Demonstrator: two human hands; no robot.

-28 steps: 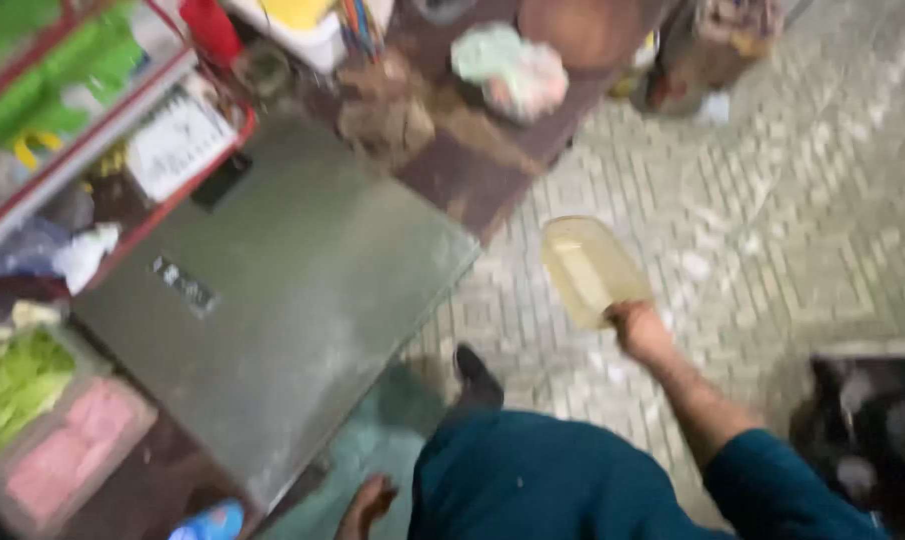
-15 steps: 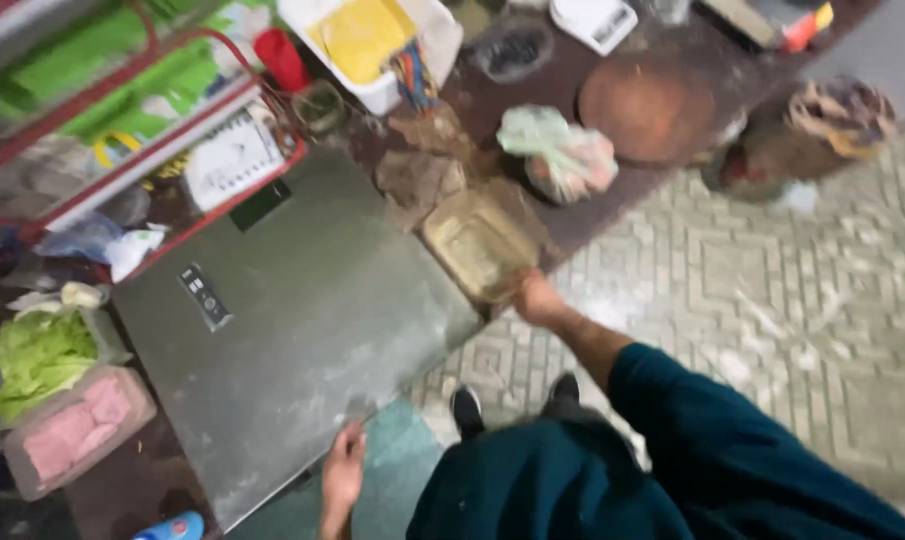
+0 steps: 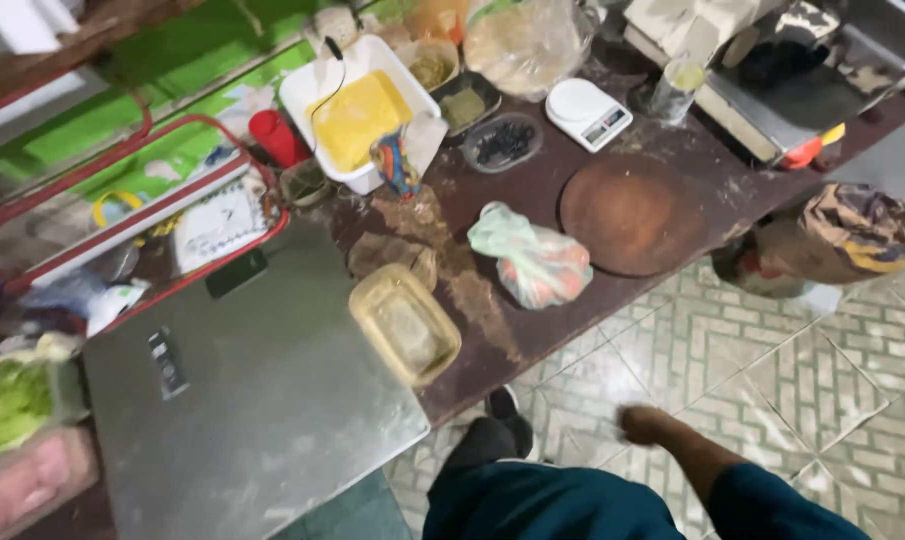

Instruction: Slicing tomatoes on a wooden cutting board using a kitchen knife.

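Note:
A yellowish see-through plastic container (image 3: pixel 405 323) lies on the dark wooden table (image 3: pixel 493 330), at the right edge of a flat metal sheet (image 3: pixel 263 400). My right hand (image 3: pixel 643 424) hangs blurred over the tiled floor, well to the right of and below the container, holding nothing that I can see; its fingers are too blurred to read. My left hand is out of view. A knotted plastic bag (image 3: pixel 535 262) with something orange inside rests just right of the container.
A round wooden board (image 3: pixel 631 213), a white kitchen scale (image 3: pixel 589 112), a dark bowl (image 3: pixel 504 142) and a white tub of yellow stuff (image 3: pixel 358 112) sit further back. A red wire rack (image 3: pixel 143 200) stands at left, lettuce (image 3: pixel 8 405) below it. A bundled sack (image 3: pixel 843 240) sits right.
My right hand carried the container from over the floor to the table, set it down beside the metal sheet and pulled back. My left hand left the sheet's edge and the view.

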